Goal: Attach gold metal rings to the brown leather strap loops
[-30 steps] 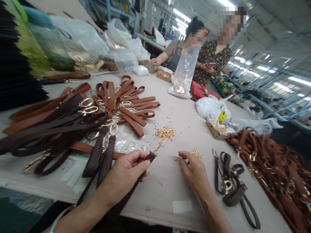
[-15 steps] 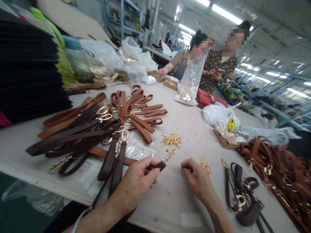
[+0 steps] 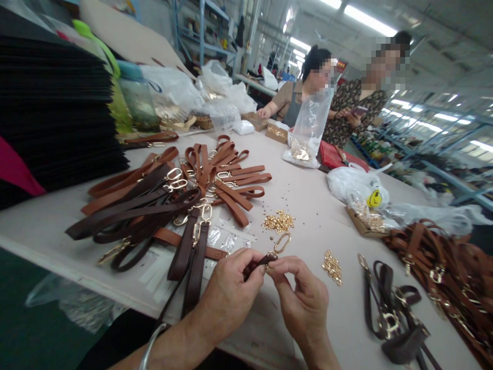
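My left hand [image 3: 231, 293] is closed on the end of a dark brown leather strap [image 3: 268, 258], whose gold snap hook [image 3: 284, 243] sticks out beyond the fingers. Meeting it there, my right hand [image 3: 302, 293] pinches thumb and forefinger together at the strap end; whatever sits between those fingertips is too small to make out. Just beyond the hook lies a pile of small gold metal pieces [image 3: 279, 222]. A second gold pile [image 3: 332, 267] is to the right of my right hand.
Brown straps [image 3: 231, 180] and dark straps [image 3: 134, 218] with gold hooks spread on the left. More dark straps [image 3: 389, 303] and a brown strap heap [image 3: 442, 277] lie right. A black stack [image 3: 57, 103] stands far left. Two people are across the table [image 3: 300, 200].
My right hand has moved left from beside the right gold pile to the strap end, its fingertips now beside those of my left hand. The view has shifted slightly.
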A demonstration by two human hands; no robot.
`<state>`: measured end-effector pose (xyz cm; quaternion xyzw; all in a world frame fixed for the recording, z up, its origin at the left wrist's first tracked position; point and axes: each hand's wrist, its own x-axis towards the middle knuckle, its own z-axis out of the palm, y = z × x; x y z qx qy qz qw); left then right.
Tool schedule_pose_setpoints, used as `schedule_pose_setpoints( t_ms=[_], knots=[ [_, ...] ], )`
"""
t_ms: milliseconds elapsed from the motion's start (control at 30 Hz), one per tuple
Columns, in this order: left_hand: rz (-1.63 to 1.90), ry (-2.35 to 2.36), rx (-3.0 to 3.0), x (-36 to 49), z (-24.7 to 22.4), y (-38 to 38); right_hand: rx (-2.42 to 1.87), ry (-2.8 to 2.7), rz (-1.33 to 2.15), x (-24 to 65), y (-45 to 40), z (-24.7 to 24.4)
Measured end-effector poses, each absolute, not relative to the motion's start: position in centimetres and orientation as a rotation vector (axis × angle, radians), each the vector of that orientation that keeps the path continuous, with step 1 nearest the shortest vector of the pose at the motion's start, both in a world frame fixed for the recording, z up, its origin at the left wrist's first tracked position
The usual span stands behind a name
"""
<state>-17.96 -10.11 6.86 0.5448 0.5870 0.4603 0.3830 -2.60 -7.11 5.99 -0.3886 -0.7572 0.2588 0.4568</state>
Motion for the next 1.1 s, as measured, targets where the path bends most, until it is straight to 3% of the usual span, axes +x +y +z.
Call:
schedule_pose_setpoints(
  t_ms=[433, 833, 1000, 1100],
  knots=[
    [1.189, 1.511, 1.513, -17.8, 6.5, -10.7, -0.919, -1.972, 0.506, -2.5, -7.7, 6.6],
    [1.219, 1.454, 1.727, -16.9, 6.4, -11.5, -1.115, -1.307, 1.051, -2.8, -8.1, 4.4],
    [1.014, 1.404, 1.915, -16.9, 7.5, -11.3, -1.113, -1.049, 1.272, -1.1, -8.4, 3.6],
    [0.876, 1.563, 2.037, -19.1, 9.1, -11.6, -1.277, -1.021, 1.197, 3.1, -8.0, 4.3]
  ],
)
